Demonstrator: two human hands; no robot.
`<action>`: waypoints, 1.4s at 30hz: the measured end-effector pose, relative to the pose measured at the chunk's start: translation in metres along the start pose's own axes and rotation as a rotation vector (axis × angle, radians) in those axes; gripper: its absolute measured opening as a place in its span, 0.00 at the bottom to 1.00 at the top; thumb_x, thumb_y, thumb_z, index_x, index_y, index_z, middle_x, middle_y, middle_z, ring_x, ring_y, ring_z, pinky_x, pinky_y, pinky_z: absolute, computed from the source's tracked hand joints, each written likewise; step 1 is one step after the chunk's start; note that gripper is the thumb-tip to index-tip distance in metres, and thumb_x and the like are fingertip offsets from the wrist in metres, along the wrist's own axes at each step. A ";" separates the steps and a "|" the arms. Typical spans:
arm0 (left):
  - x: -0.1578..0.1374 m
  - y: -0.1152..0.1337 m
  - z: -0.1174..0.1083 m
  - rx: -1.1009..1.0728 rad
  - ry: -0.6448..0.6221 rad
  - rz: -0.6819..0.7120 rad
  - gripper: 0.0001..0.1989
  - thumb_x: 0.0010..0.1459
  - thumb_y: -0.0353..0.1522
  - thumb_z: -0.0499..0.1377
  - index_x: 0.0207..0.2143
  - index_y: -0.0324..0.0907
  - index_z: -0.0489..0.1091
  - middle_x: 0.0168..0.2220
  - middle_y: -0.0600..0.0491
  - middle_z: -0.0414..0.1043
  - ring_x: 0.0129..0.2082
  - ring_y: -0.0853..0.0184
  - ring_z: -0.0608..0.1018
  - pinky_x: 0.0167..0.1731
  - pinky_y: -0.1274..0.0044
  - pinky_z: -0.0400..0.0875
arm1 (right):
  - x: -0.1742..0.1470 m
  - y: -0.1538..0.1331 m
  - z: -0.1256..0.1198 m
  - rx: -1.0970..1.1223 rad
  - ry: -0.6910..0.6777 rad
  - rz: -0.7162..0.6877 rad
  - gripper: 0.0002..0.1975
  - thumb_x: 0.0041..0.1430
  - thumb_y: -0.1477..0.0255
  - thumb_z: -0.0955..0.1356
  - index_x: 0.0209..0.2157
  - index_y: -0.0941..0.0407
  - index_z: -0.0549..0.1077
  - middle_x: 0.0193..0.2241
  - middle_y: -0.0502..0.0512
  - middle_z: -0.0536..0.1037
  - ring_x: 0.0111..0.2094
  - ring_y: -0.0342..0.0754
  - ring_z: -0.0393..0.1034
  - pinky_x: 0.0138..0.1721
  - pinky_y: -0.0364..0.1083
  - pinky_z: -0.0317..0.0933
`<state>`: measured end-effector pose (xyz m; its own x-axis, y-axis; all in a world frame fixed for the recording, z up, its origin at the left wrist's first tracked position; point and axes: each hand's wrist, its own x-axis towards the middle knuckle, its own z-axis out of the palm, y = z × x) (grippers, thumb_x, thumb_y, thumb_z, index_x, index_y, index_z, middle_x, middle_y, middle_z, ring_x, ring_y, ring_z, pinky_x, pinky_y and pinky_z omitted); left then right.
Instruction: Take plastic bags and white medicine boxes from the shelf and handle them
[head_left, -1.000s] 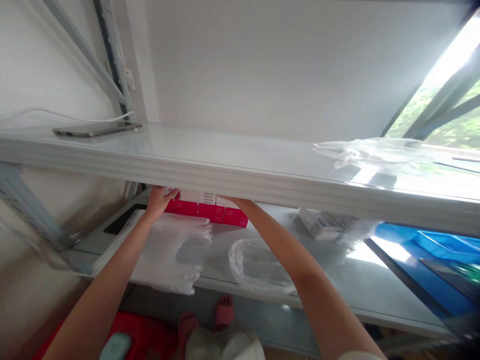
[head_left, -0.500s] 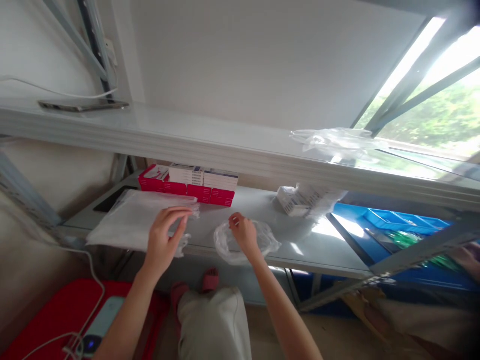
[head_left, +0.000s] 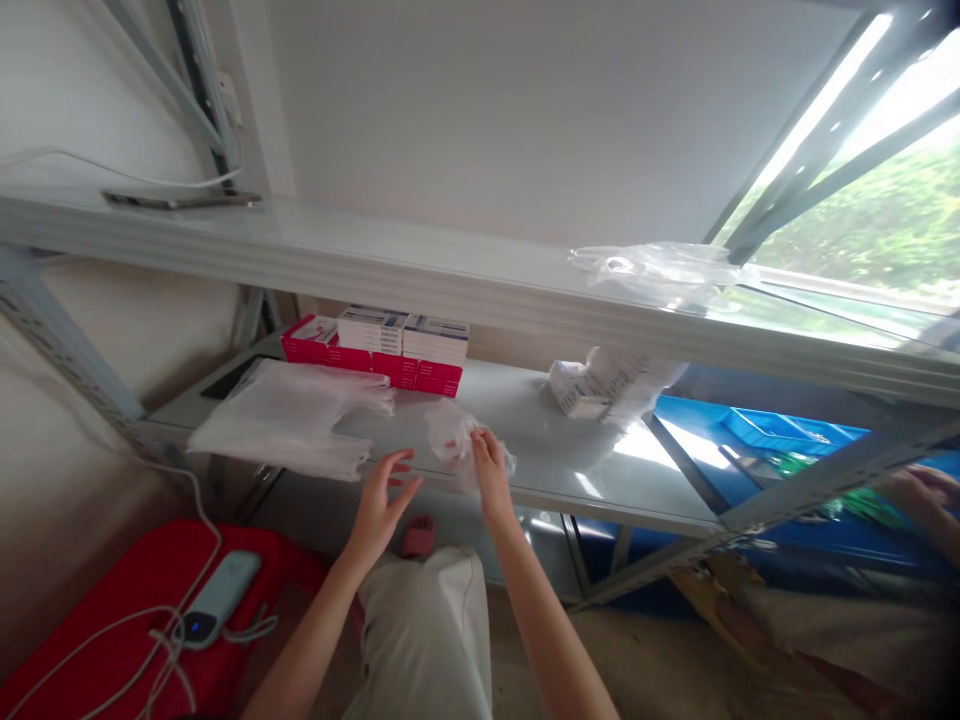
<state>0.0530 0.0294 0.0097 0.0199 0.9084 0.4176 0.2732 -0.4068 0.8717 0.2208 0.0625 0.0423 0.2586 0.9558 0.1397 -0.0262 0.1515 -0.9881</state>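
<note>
A crumpled clear plastic bag [head_left: 448, 432] is pinched in the fingers of my right hand [head_left: 489, 470], just above the front of the grey shelf [head_left: 540, 455]. My left hand [head_left: 384, 505] hovers at the shelf's front edge with fingers apart and nothing in them, a short way left of that bag. Beyond it, a flat stack of white plastic bags [head_left: 277, 415] lies on the shelf, its handle ends toward my hands. Behind the stack stands a row of red boxes [head_left: 390, 368] with white small boxes [head_left: 435, 338] in them.
White boxes wrapped in clear plastic [head_left: 592, 390] sit right of centre. An upper shelf beam [head_left: 420, 285] crosses above, carrying a phone [head_left: 180, 200] and a clear bag [head_left: 652, 265]. A power bank [head_left: 225, 595] with cables rests on a red stool [head_left: 135, 580]. Another person's hand [head_left: 926, 500] shows beside blue trays [head_left: 795, 435].
My left hand has moved right, away from the bag stack toward the loose bag. The loose bag, spread in a ring before, is now bunched up at my right hand.
</note>
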 end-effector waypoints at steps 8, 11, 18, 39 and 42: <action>0.013 0.067 0.012 0.029 -0.063 0.261 0.16 0.53 0.38 0.62 0.44 0.46 0.69 0.42 0.48 0.70 0.43 0.62 0.73 0.37 0.74 0.69 | -0.046 -0.049 -0.020 0.450 0.015 0.185 0.15 0.47 0.60 0.68 0.34 0.51 0.63 0.24 0.47 0.76 0.24 0.46 0.69 0.28 0.45 0.65; 0.016 0.079 0.014 0.099 0.006 0.322 0.13 0.51 0.38 0.64 0.39 0.45 0.70 0.39 0.49 0.70 0.42 0.62 0.73 0.38 0.73 0.69 | -0.053 -0.051 -0.024 0.387 0.004 0.151 0.13 0.48 0.63 0.65 0.36 0.51 0.63 0.26 0.47 0.76 0.25 0.46 0.70 0.28 0.44 0.64; 0.018 0.079 0.019 0.106 -0.025 0.330 0.06 0.58 0.34 0.57 0.29 0.44 0.70 0.31 0.53 0.73 0.35 0.66 0.76 0.38 0.75 0.69 | -0.056 -0.045 -0.026 0.492 0.065 0.192 0.12 0.45 0.66 0.67 0.33 0.52 0.66 0.27 0.48 0.76 0.27 0.46 0.69 0.28 0.44 0.63; 0.029 0.052 -0.009 -0.046 0.521 0.129 0.14 0.57 0.43 0.56 0.35 0.41 0.64 0.30 0.53 0.70 0.30 0.69 0.75 0.30 0.79 0.70 | -0.049 -0.018 -0.072 0.205 -0.242 0.368 0.31 0.56 0.45 0.57 0.49 0.53 0.66 0.48 0.61 0.73 0.44 0.51 0.71 0.41 0.49 0.66; 0.029 0.047 -0.011 -0.056 0.457 0.118 0.14 0.57 0.43 0.56 0.35 0.41 0.64 0.29 0.53 0.69 0.29 0.69 0.74 0.29 0.79 0.69 | -0.055 -0.023 -0.062 0.399 -0.483 0.437 0.31 0.60 0.47 0.53 0.48 0.55 0.69 0.47 0.62 0.73 0.46 0.52 0.70 0.42 0.52 0.66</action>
<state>0.0560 0.0355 0.0649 -0.3810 0.7254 0.5733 0.2416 -0.5204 0.8190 0.2669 -0.0092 0.0530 -0.3045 0.9397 -0.1557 -0.3997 -0.2744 -0.8746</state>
